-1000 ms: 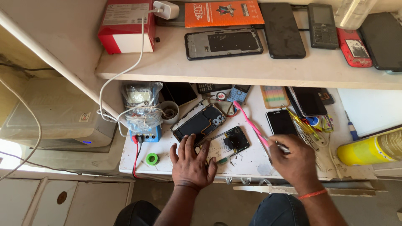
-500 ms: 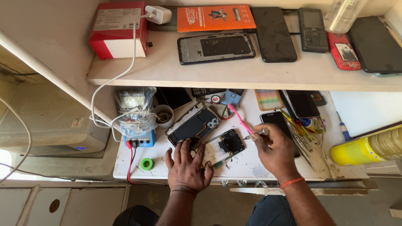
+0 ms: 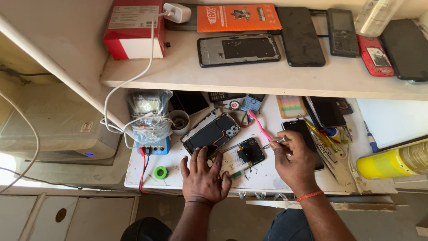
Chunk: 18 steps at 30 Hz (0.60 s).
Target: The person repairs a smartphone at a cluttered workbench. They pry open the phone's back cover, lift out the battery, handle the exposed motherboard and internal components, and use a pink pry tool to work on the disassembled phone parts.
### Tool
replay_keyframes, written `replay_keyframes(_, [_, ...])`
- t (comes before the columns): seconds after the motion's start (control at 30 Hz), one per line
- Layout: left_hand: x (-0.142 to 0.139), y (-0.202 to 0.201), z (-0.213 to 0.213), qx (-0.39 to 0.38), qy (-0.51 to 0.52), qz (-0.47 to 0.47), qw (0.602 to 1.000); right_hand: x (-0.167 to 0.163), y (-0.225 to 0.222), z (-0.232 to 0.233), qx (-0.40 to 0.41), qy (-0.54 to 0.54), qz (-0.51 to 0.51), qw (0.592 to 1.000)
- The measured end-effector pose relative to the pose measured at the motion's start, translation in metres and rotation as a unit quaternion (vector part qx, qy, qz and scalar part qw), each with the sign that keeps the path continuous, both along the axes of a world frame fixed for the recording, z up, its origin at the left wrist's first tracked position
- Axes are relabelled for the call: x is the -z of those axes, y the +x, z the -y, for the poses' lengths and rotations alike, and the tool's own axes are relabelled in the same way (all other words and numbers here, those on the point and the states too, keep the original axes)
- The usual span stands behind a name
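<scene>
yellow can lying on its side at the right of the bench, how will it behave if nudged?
The yellow can is a cylinder lying on its side, so it will probably roll if pushed across its axis. Its skin looks smooth and glossy, likely slippery to hold. The tools lying beside its near end might stop a roll that way. Its weight cannot be told.

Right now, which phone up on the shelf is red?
The small red phone at the shelf's right end; the others up there are black or dark.
</scene>
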<state>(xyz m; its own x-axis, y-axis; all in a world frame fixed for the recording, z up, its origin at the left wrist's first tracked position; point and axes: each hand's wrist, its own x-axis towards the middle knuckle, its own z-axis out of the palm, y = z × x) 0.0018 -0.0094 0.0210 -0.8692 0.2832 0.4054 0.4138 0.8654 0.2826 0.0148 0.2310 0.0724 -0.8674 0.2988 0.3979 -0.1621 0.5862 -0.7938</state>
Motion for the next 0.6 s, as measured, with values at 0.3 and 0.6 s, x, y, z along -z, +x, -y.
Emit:
replay_keyframes(0.3, [0.001, -0.001, 0.001, 0.001, 0.0, 0.003, 1.0, -0.028, -0.001, 0.006, -0.016, 0.118, 0.021, 0.993])
replay_keyframes(0.6, [0.0, -0.001, 0.001, 0.004, -0.002, 0.007, 1.0, -0.074, -0.017, 0.007, -0.018, 0.315, 0.238, 0.919])
